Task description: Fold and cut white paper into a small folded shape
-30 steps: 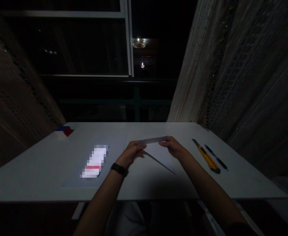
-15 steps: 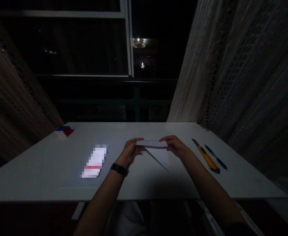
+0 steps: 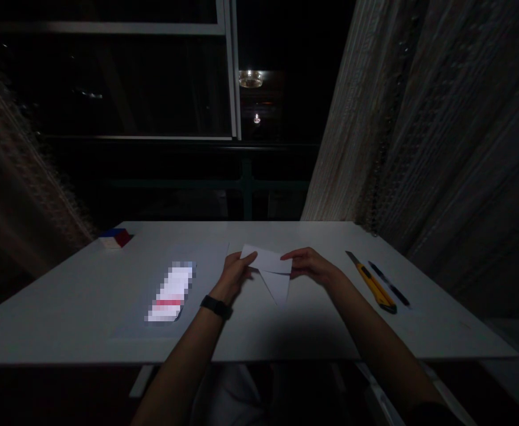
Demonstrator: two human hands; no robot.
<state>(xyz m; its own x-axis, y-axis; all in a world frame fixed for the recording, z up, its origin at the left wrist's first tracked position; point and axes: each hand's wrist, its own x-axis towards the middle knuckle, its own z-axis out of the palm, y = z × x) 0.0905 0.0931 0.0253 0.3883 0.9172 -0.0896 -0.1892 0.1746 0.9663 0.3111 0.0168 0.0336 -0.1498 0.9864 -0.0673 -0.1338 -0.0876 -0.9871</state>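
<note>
With left grip [image 3: 235,273] pinched on the left corner of the folded paper [image 3: 268,260], held it low over the white counter [image 3: 286,331], centre front; closed right grip [image 3: 313,265] on its right edge. Judged it light, thin, limp and easily creased: best taken lightly at the folded edge, one side in each hand. Noted, left to right, a coloured cube [image 3: 114,237], a blurred flat item [image 3: 171,293], and beyond the hands a yellow utility knife [image 3: 372,283] and a black pen [image 3: 390,284].
</note>
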